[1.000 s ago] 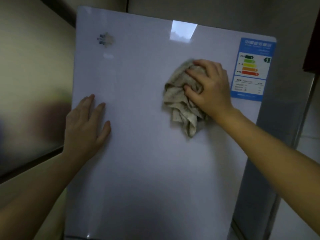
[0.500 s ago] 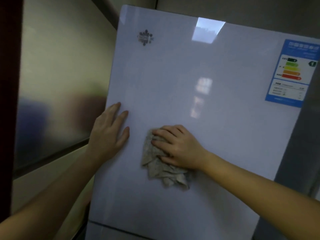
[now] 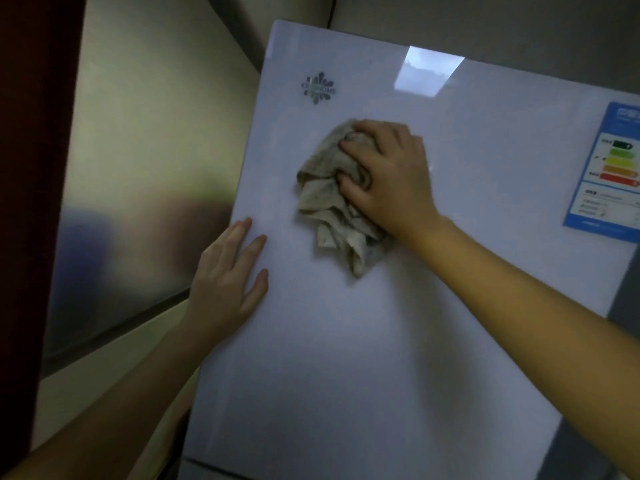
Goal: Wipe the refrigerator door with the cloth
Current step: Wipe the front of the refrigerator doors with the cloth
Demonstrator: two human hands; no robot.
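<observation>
The glossy white refrigerator door (image 3: 398, 341) fills most of the view. A crumpled beige cloth (image 3: 332, 206) lies against its upper middle, below the brand logo (image 3: 318, 87). My right hand (image 3: 388, 174) grips the bunched top of the cloth with curled fingers and presses it on the door. The cloth's loose end hangs down under the hand. My left hand (image 3: 228, 278) rests flat with straight fingers on the door near its left edge, lower than the cloth.
A blue energy label (image 3: 609, 171) is stuck at the door's upper right. A frosted glass panel (image 3: 138, 168) stands to the left of the fridge, and a dark red edge (image 3: 31, 202) runs down the far left. A seam crosses the fridge at the bottom.
My right hand has swept the cloth from the lower left of the door, beside my left hand, up and to the right. My left hand stays flat near the left edge.
</observation>
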